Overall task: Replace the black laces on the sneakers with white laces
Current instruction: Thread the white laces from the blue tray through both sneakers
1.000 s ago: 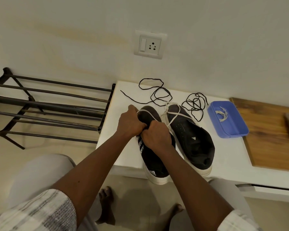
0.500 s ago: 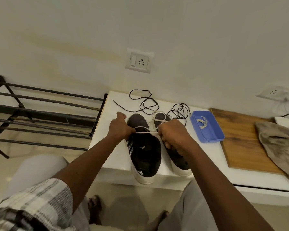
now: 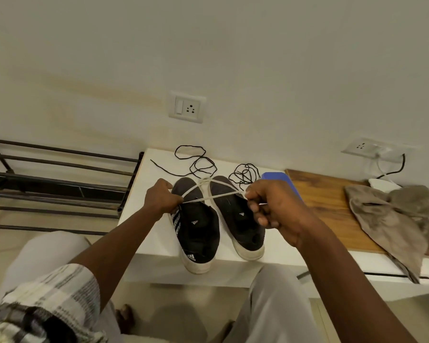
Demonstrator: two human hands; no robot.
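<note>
Two black sneakers with white soles stand side by side on a white table, the left sneaker nearer me, the right sneaker beside it. A white lace runs taut across their tops. My left hand grips one end of it at the left sneaker's left side. My right hand pinches the other end, raised over the right sneaker. Two loose black laces lie coiled behind the shoes.
A blue plastic tray sits behind my right hand, mostly hidden. A wooden board with a crumpled grey cloth lies to the right. A black metal rack stands on the left. Wall sockets are behind.
My hands have moved apart, the right one farther right, drawing the white lace tight across the sneakers. The camera has tilted up and back.
</note>
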